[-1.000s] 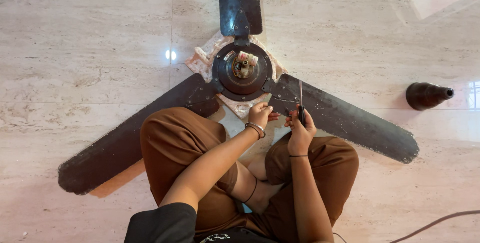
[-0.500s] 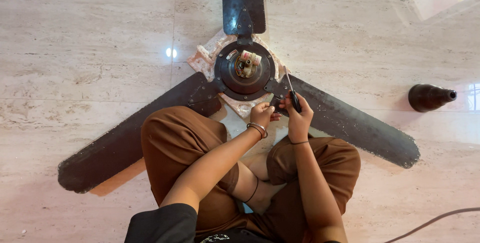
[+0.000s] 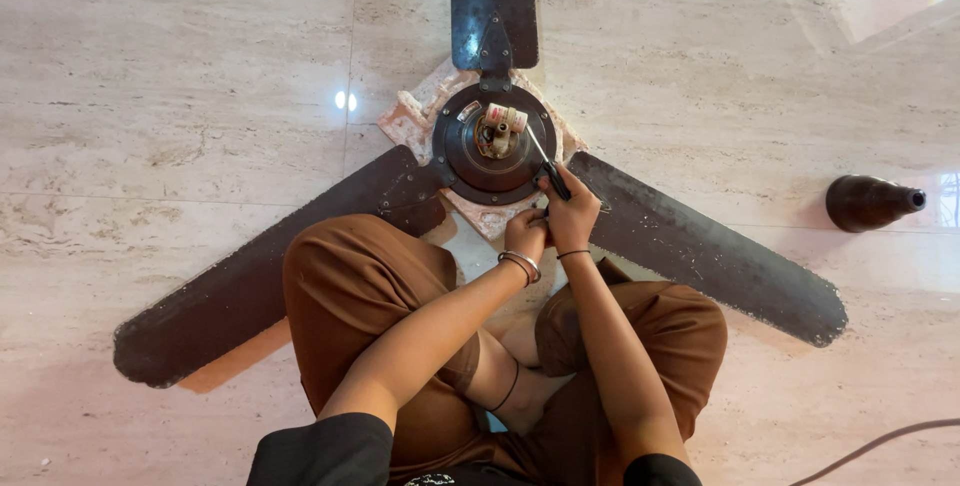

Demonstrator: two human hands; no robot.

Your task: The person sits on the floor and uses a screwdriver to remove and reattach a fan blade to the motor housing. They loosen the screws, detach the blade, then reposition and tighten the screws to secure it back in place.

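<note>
a pale marble floor (image 3: 180,96) fills the view, and a dark three-bladed ceiling fan (image 3: 470,161) is laid flat on it over a scrap of worn cloth (image 3: 412,118). the fan's round motor hub (image 3: 492,142) is seen just ahead of crossed legs in brown trousers. a screwdriver (image 3: 547,166) is gripped in the closed right hand (image 3: 572,214), its tip set toward the hub's centre. the left hand (image 3: 525,234) is curled at the hub's near edge, touching the right; whether anything is held in it cannot be told. a dark bottle-shaped part (image 3: 872,202) lies well apart at the right.
</note>
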